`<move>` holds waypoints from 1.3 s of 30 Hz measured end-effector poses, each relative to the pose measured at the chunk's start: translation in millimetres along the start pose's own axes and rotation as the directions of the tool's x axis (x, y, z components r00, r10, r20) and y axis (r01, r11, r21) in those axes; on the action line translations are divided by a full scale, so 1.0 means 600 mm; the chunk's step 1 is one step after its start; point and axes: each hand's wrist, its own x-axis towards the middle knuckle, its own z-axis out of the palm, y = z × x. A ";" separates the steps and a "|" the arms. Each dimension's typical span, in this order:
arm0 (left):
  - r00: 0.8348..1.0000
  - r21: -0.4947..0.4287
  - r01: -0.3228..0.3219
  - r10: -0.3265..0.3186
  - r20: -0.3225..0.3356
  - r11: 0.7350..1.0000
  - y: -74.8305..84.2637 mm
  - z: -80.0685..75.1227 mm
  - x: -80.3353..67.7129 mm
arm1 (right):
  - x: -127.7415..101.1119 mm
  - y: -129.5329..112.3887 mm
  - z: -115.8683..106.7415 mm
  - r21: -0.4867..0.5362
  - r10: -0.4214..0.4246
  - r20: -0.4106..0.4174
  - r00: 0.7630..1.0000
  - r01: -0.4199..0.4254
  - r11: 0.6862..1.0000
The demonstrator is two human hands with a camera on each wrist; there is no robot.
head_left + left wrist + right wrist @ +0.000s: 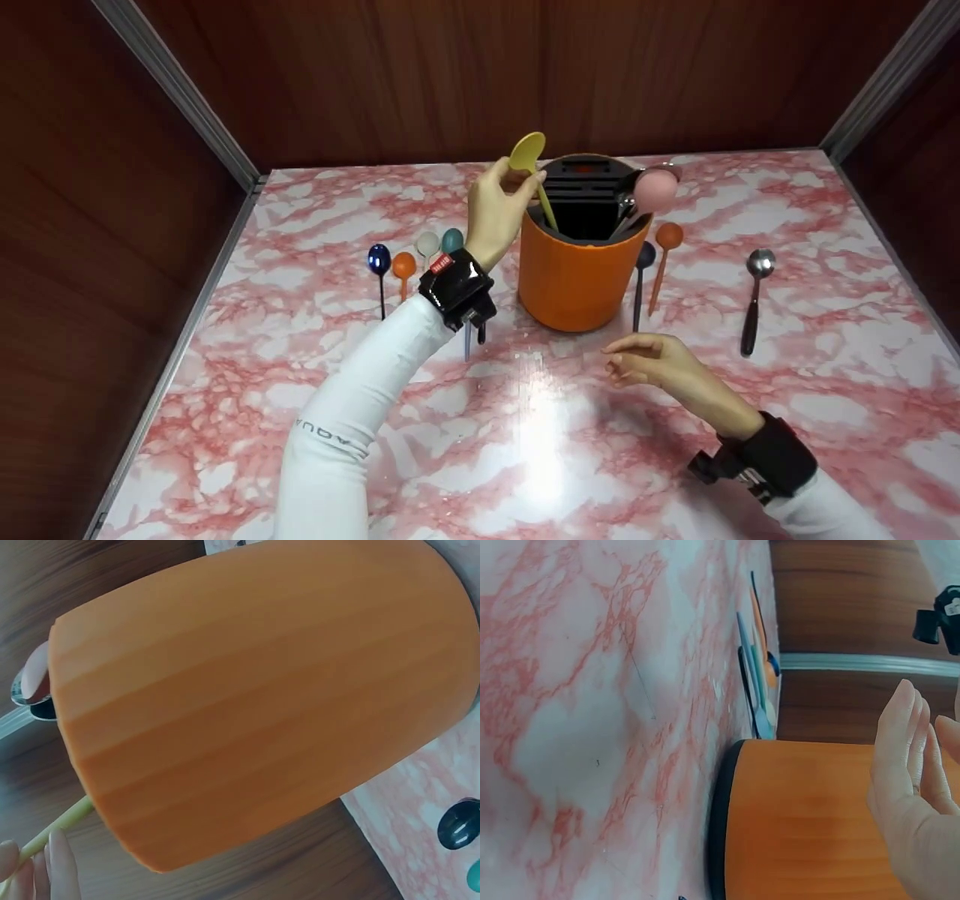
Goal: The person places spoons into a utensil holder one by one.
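Our left hand (491, 214) pinches a yellow spoon (531, 169), its handle inside the orange holder (577, 277) at the table's centre. Our right hand (660, 364) hovers nearer, fingers loosely relaxed, holding nothing.

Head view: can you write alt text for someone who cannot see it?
A person's left hand pinches a yellow spoon standing in an orange utensil holder on a pink marble table. The right hand hovers open nearby, and more spoons lie on both sides.
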 end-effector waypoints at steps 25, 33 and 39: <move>0.999 0.286 0.053 -0.054 -0.002 0.957 -0.038 0.008 -0.002 | 0.000 0.015 0.001 0.033 0.005 0.009 1.000 -0.006 0.999; 1.000 0.266 0.002 0.003 -0.017 0.964 -0.050 -0.003 -0.004 | 0.000 0.017 0.002 0.048 0.032 -0.006 0.999 -0.031 0.998; 0.999 0.242 0.013 -0.003 -0.039 0.970 -0.060 -0.019 -0.010 | -0.001 0.020 0.001 0.059 0.043 0.000 0.999 -0.043 0.997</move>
